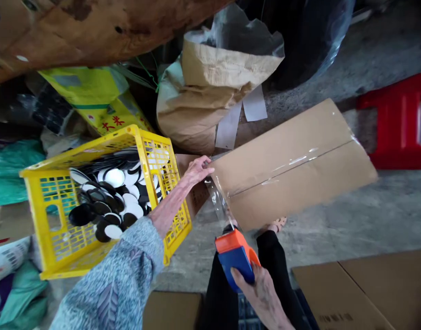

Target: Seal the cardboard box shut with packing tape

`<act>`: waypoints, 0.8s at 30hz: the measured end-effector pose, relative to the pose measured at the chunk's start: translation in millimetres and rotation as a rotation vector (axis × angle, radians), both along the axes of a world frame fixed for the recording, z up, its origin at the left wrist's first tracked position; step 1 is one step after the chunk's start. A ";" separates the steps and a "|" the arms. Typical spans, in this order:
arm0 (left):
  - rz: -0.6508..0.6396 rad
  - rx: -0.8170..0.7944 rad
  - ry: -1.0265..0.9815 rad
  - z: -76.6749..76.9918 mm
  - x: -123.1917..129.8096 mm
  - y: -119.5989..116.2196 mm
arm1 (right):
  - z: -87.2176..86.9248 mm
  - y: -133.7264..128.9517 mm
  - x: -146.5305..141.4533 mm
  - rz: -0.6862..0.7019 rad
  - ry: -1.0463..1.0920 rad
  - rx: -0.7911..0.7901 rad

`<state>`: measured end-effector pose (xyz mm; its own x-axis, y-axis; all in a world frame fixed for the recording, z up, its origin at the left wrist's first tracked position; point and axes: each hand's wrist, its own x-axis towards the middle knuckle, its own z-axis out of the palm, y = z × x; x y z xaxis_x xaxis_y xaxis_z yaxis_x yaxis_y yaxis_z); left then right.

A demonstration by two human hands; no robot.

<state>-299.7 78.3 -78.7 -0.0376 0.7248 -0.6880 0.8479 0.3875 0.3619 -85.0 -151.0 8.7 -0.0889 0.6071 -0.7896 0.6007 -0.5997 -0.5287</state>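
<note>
A flattened cardboard box lies tilted in front of me, with clear tape running along its centre seam. My left hand grips the box's near edge, beside a patterned blue-grey sleeve. My right hand is shut around an orange and blue tape dispenser. A taut strip of clear packing tape stretches from the dispenser up to the box edge by my left hand. Just left of that hand stands a yellow plastic crate filled with black and white round discs.
Black trousers and a sandalled foot lie below the box. A brown paper sack stands behind it, and a red stool stands on the concrete floor at right. Flattened cardboard sheets lie at the bottom right.
</note>
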 end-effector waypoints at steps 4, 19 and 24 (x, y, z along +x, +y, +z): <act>0.011 0.089 0.096 8.4 12.6 -7.3 | -9.0 -13.7 9.4 -0.028 -0.003 -0.097; -0.377 0.366 0.141 10.3 76.8 -149.6 | -58.4 -5.4 20.3 0.101 -0.063 -0.062; -0.478 0.363 0.241 -10.8 72.8 -158.1 | -62.7 -46.6 35.2 0.070 -0.041 -0.002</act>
